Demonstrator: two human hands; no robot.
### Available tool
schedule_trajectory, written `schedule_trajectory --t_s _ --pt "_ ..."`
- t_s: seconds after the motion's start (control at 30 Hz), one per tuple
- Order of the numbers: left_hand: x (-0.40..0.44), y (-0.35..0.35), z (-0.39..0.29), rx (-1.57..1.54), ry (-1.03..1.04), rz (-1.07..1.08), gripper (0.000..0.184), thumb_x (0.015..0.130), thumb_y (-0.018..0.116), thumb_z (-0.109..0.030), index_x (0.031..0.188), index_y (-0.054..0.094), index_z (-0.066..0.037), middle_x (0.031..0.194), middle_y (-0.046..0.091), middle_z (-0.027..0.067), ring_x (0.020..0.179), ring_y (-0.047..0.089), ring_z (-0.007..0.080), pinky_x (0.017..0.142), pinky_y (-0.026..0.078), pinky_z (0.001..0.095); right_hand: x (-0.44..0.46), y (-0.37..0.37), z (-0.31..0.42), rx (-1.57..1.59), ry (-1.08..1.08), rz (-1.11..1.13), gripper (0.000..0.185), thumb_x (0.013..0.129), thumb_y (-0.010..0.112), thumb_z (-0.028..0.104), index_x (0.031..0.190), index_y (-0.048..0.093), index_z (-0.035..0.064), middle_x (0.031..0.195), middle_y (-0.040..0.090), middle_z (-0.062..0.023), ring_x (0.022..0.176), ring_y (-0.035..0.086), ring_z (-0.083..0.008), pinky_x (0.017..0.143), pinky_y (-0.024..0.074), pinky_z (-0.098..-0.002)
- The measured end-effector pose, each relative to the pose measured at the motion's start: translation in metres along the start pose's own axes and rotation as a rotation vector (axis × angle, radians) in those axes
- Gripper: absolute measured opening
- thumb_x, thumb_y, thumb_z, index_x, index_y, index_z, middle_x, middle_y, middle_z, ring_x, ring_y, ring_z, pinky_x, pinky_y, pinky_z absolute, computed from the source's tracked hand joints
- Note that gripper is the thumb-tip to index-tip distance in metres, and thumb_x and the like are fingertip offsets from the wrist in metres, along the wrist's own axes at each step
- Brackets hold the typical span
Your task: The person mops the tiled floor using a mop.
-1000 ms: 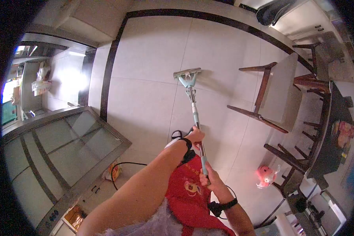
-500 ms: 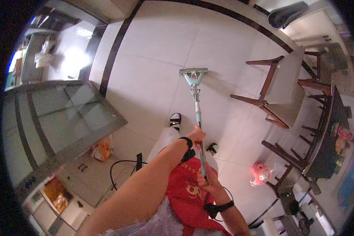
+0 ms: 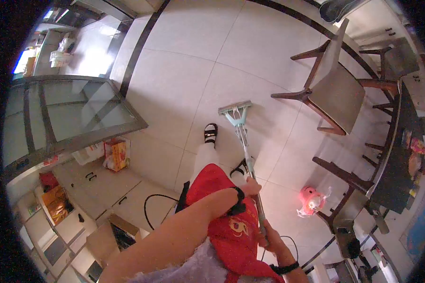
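A sponge mop with a pale blue head bracket and a metal pole rests its head on the tiled floor. My left hand is closed round the middle of the pole. Lower down, near the pole's end, my right hand grips the handle in front of a red apron. Both wrists wear black bands. My feet, in black sandals, stand to the left of the pole and beside it.
A chair and a dark table stand on the right. A pink object sits on the floor near the table. At left are a glass-panelled door, cabinets and a red-orange box.
The mop head has come closer to my feet, and both hands have moved down and to the right with the pole. My sandals show more fully, and the view has shifted.
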State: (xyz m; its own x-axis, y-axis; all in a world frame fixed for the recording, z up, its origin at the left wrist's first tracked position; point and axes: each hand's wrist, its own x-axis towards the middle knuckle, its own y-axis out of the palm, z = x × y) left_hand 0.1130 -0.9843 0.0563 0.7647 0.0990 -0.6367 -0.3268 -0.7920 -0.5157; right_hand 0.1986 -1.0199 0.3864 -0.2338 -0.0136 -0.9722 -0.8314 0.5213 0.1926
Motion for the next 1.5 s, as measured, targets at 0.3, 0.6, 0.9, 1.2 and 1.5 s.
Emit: schedule_trajectory --t_s 0.3,0.6,0.9,1.2,1.5 --pt "-0.083 -0.147 -0.014 -1.19 -0.724 -0.331 0.056 0.072 0.058 -0.027 0.103 0.024 0.005 0.088 0.056 0.0275 0.081 0.057 0.0406 0.071 0.046 0.0455 -0.033 0.021 0.039 0.118 0.036 0.266 0.038 0.088 0.037 0.048 0.077 0.044 0.0118 0.049 0.035 0.0022 0.034 0.029 -0.0075 0.032 0.0221 -0.0203" --pt "0.008 -0.357 0.283 -1.201 -0.57 -0.75 0.032 0.072 0.057 -0.015 0.09 0.035 -0.001 0.063 0.047 0.0102 0.048 0.052 0.0223 0.037 0.045 0.0377 0.117 0.181 0.28 0.226 -0.369 0.443 0.026 0.087 0.045 0.025 0.099 0.052 0.0027 0.057 0.044 0.0028 0.045 0.039 -0.0046 0.039 0.0331 -0.0164" --pt "0.011 -0.434 0.355 -0.939 -0.672 -0.259 0.017 0.072 0.044 -0.006 0.064 0.052 0.007 0.059 0.057 0.0158 0.047 0.06 0.026 0.039 0.052 0.0371 0.184 0.23 0.333 0.778 0.068 0.796 0.007 0.083 0.048 0.007 0.078 0.046 0.0025 0.059 0.036 0.0032 0.043 0.033 -0.0025 0.036 0.0281 -0.0156" --pt "0.052 -0.365 0.312 -0.729 -0.466 -0.186 0.013 0.072 0.047 -0.005 0.069 0.052 0.006 0.059 0.057 0.0156 0.048 0.06 0.0258 0.037 0.05 0.0373 0.149 0.179 0.288 0.82 -0.096 0.602 0.006 0.082 0.048 0.006 0.077 0.046 0.0028 0.056 0.032 0.0038 0.041 0.03 -0.0033 0.036 0.0254 -0.0168" --pt "0.025 -0.228 0.164 0.176 0.154 -0.06 0.011 0.061 0.062 -0.014 0.068 0.06 -0.006 0.059 0.059 0.0071 0.055 0.06 0.0219 0.045 0.049 0.035 0.079 0.075 0.138 0.864 0.045 0.461 0.006 0.083 0.047 0.011 0.082 0.046 0.0045 0.056 0.033 0.0048 0.043 0.031 -0.004 0.039 0.0269 -0.0177"
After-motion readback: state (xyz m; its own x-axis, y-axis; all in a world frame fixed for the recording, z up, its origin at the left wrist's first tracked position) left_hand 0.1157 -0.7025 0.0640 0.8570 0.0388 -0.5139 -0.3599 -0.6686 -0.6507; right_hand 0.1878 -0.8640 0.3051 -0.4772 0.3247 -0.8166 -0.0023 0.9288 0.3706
